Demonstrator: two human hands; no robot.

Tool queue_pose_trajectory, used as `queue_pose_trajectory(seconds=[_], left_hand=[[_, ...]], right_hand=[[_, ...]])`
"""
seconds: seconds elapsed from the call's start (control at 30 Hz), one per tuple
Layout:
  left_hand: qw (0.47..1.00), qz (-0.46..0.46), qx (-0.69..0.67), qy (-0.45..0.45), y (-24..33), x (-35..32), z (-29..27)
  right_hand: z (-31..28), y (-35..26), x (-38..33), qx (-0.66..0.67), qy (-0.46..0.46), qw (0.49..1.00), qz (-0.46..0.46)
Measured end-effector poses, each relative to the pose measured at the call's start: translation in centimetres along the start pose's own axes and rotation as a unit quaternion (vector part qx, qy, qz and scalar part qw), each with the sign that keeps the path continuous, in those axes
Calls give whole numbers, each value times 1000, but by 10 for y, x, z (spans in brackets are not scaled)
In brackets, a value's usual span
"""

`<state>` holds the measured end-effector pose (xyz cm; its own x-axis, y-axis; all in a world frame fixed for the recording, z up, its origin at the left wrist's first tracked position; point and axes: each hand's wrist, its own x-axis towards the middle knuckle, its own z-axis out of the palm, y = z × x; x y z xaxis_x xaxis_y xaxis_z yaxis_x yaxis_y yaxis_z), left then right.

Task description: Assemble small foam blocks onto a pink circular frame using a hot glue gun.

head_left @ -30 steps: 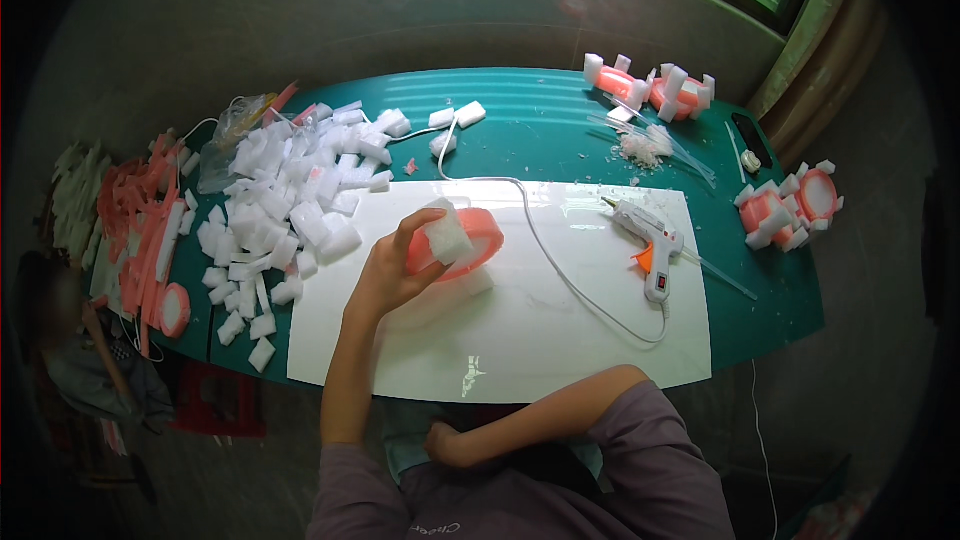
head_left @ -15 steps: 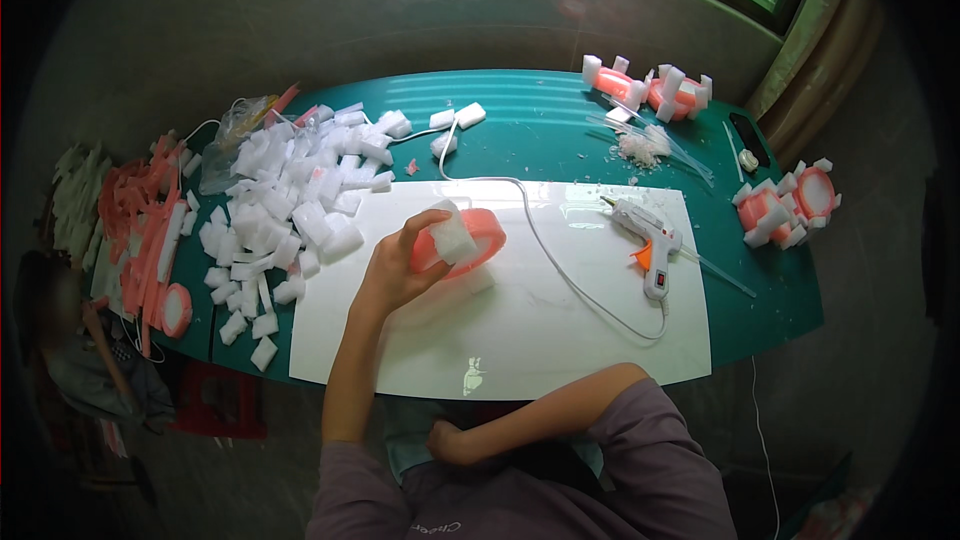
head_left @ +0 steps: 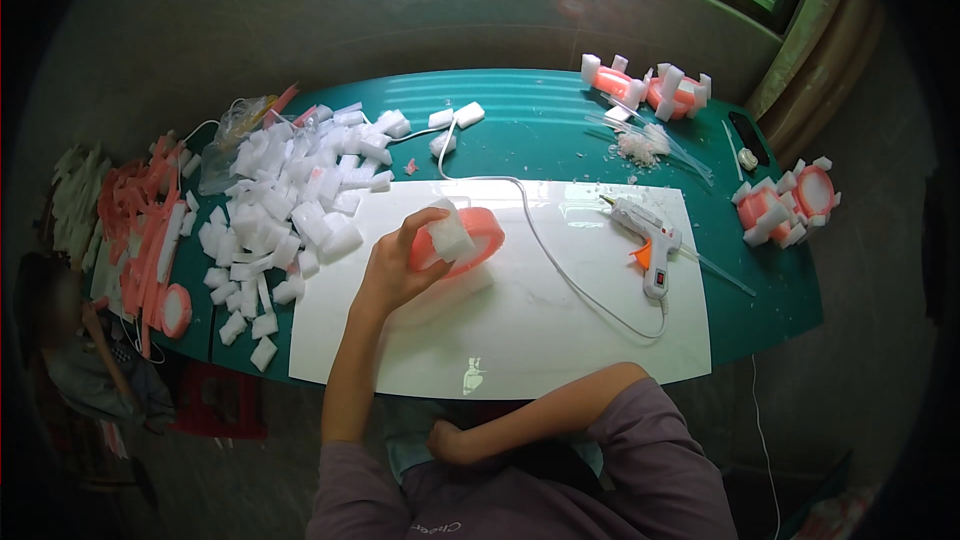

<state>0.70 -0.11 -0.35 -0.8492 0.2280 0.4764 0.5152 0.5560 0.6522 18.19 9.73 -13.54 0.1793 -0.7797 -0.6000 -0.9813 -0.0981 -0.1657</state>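
Note:
My left hand (head_left: 395, 265) is closed around a pink foam ring (head_left: 487, 233) with a pale inside, held over the white board. Thumb and fingers press a white foam block (head_left: 452, 238) against the ring's near side. Below the ring, partly behind it, another white foam block (head_left: 477, 281) shows faintly. My right hand (head_left: 452, 442) rests in my lap below the board's edge, its fingers tucked from sight. A white glue gun (head_left: 648, 240) with an orange trigger lies on the right of the board, a clear glue stick sticking out of its back.
White foam blocks (head_left: 270, 200) are heaped left of the board (head_left: 540, 350), beside pink foam strips (head_left: 135, 220). Finished-looking pink rings with white blocks stand at the back right (head_left: 680, 93) and right edge (head_left: 765, 212). A white cord (head_left: 530, 215) crosses the board. Someone sits far left.

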Motion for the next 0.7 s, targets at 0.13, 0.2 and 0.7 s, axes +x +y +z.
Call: queue_pose_trajectory(seconds=[0.13, 0.2, 0.7], left_hand=[[1000, -1, 8, -2, -2, 0, 0], [1000, -2, 10, -2, -1, 1, 0], [1000, 1, -1, 1, 3, -3, -3]], right_hand=[[-1, 1, 1, -4, -5, 1000, 0], [2, 2, 2, -19, 0, 1000, -6], [-132, 34, -165, 168, 418, 867, -216]])
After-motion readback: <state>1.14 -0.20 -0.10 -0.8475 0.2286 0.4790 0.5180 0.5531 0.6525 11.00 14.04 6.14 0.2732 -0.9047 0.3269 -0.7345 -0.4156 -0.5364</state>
